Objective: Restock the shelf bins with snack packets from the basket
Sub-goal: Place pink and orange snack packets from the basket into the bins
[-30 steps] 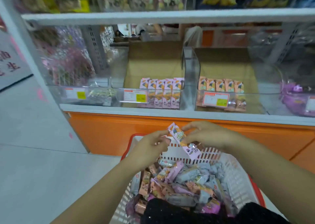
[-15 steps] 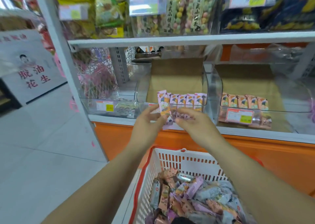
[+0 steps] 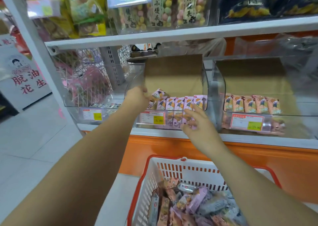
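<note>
Shop shelving, white boards over an orange base; lower shelf point(image 3: 258, 140) carries three clear bins side by side. Middle bin point(image 3: 205, 81): lined at the back with brown cardboard point(image 3: 172, 74), holds a row of purple packets point(image 3: 180, 103) standing upright against one another, price label point(image 3: 152, 118) on the front wall. Left hand point(image 3: 137, 96): inside the middle bin at the left end of the row, fingers closed on one purple packet point(image 3: 158, 95), which is tilted and leans toward the row. Right hand point(image 3: 197, 122): fingers spread and relaxed, holding nothing, in front of the middle bin's front wall, just right of the label. Right bin point(image 3: 221, 88): a row of orange-pink packets point(image 3: 253, 103), upright. Left bin point(image 3: 72, 105): a few packets lying low at the front. Basket point(image 3: 189, 170): white slatted walls, red rim, below the hands, filled with mixed snack packets point(image 3: 189, 206) lying loose. Upper shelf point(image 3: 172, 34): bags of coloured round snacks point(image 3: 163, 7).
</note>
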Demonstrator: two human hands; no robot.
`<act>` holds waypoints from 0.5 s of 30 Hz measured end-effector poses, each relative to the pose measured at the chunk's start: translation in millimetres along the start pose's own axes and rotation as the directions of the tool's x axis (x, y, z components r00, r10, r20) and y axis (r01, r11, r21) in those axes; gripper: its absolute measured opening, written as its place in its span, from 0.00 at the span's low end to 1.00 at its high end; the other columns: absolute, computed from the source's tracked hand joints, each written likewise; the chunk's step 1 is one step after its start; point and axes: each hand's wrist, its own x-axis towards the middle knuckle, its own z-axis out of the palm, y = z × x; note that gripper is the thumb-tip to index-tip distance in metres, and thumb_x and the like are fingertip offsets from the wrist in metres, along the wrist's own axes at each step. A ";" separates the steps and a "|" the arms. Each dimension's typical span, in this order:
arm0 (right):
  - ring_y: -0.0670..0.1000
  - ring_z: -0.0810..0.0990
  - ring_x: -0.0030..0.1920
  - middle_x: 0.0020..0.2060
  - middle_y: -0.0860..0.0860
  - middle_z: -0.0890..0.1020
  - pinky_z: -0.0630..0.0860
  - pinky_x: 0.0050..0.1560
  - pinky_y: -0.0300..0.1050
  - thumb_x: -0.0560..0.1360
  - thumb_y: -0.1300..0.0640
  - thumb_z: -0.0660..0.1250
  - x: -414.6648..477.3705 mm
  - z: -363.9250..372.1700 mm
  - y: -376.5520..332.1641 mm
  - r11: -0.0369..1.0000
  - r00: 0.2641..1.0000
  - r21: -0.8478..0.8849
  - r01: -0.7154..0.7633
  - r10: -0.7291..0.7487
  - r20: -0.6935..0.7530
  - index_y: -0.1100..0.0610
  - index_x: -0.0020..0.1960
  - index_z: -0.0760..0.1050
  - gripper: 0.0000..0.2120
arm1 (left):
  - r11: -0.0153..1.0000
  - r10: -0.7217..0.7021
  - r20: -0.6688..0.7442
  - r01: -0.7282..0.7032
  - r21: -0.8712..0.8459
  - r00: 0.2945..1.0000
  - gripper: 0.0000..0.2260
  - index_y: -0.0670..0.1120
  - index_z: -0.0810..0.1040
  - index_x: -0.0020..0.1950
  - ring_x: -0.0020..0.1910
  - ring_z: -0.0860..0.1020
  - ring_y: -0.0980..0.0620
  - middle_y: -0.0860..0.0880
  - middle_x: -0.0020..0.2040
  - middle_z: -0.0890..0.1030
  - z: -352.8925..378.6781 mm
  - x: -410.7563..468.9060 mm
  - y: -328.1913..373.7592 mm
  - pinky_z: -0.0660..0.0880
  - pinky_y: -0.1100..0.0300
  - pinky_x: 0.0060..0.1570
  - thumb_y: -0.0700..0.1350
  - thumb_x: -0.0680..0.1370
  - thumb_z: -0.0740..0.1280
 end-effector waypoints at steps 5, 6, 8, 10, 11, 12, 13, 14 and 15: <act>0.53 0.69 0.69 0.75 0.44 0.58 0.68 0.67 0.55 0.76 0.59 0.67 2.6 -0.7 5.6 1.000 1.000 -0.011 0.007 -0.007 -0.002 0.51 0.71 0.68 0.24 | 0.995 -0.035 0.032 0.032 0.097 0.999 0.15 0.43 0.74 0.67 0.57 0.77 0.42 0.41 0.62 0.77 13.3 9.9 3.8 0.72 0.58 0.50 0.41 0.80 0.62; 0.53 0.69 0.69 0.75 0.44 0.58 0.68 0.67 0.55 0.76 0.59 0.67 3.1 -0.8 5.9 1.000 1.000 -0.003 0.008 -0.008 -0.001 0.51 0.71 0.68 0.24 | 0.989 -0.047 0.053 0.039 0.146 0.998 0.15 0.43 0.74 0.67 0.57 0.77 0.42 0.41 0.63 0.76 13.6 10.7 4.0 0.72 0.59 0.49 0.40 0.80 0.62; 0.52 0.69 0.68 0.75 0.44 0.58 0.68 0.68 0.55 0.76 0.59 0.67 3.3 -0.9 6.3 1.000 1.000 0.004 0.015 -0.015 0.003 0.50 0.71 0.68 0.24 | 0.965 -0.051 0.112 0.020 0.262 0.992 0.15 0.39 0.74 0.65 0.56 0.77 0.42 0.40 0.62 0.77 14.0 12.3 4.3 0.73 0.57 0.50 0.40 0.79 0.61; 0.52 0.69 0.68 0.75 0.44 0.58 0.68 0.68 0.54 0.77 0.58 0.66 3.4 -1.8 6.7 1.000 1.000 -0.005 0.020 -0.020 0.007 0.50 0.71 0.68 0.24 | 0.938 -0.044 0.156 -0.013 0.346 0.987 0.15 0.37 0.74 0.65 0.57 0.77 0.42 0.39 0.61 0.77 14.1 12.0 6.6 0.75 0.54 0.54 0.38 0.79 0.61; 0.51 0.69 0.68 0.75 0.44 0.58 0.68 0.68 0.54 0.77 0.58 0.66 3.4 -2.2 6.4 1.000 1.000 -0.007 0.019 -0.019 0.008 0.50 0.71 0.67 0.24 | 0.933 -0.044 0.169 -0.019 0.358 0.985 0.15 0.37 0.74 0.65 0.57 0.77 0.42 0.39 0.61 0.77 14.3 12.4 7.3 0.75 0.53 0.56 0.37 0.78 0.60; 0.51 0.69 0.68 0.75 0.43 0.58 0.68 0.68 0.53 0.77 0.58 0.66 3.5 -2.4 6.4 1.000 1.000 -0.006 0.017 -0.017 0.008 0.50 0.71 0.67 0.24 | 0.930 -0.042 0.181 -0.028 0.365 0.983 0.16 0.36 0.73 0.65 0.57 0.77 0.41 0.39 0.61 0.76 14.6 13.1 7.4 0.75 0.52 0.57 0.36 0.78 0.59; 0.51 0.69 0.68 0.75 0.43 0.58 0.69 0.68 0.53 0.77 0.58 0.66 3.3 -2.6 5.8 1.000 1.000 -0.004 0.015 -0.014 0.010 0.50 0.71 0.67 0.24 | 0.927 -0.039 0.193 -0.037 0.374 0.980 0.16 0.36 0.73 0.65 0.57 0.77 0.41 0.38 0.61 0.76 14.7 12.7 8.0 0.75 0.51 0.57 0.35 0.78 0.58; 0.51 0.69 0.68 0.75 0.43 0.58 0.69 0.68 0.53 0.77 0.58 0.66 3.1 -2.7 5.5 1.000 1.000 -0.004 0.014 -0.014 0.013 0.50 0.71 0.67 0.24 | 0.923 -0.036 0.204 -0.046 0.382 0.978 0.16 0.37 0.73 0.66 0.57 0.77 0.41 0.38 0.61 0.76 14.5 12.2 7.7 0.75 0.51 0.57 0.35 0.79 0.57; 0.51 0.69 0.68 0.75 0.43 0.58 0.69 0.68 0.53 0.77 0.58 0.66 2.9 -2.9 4.7 1.000 1.000 -0.006 0.016 -0.015 0.015 0.50 0.71 0.67 0.24 | 0.921 -0.029 0.214 -0.057 0.386 0.976 0.16 0.37 0.73 0.66 0.57 0.76 0.41 0.38 0.61 0.76 14.7 11.8 6.9 0.75 0.51 0.57 0.35 0.79 0.56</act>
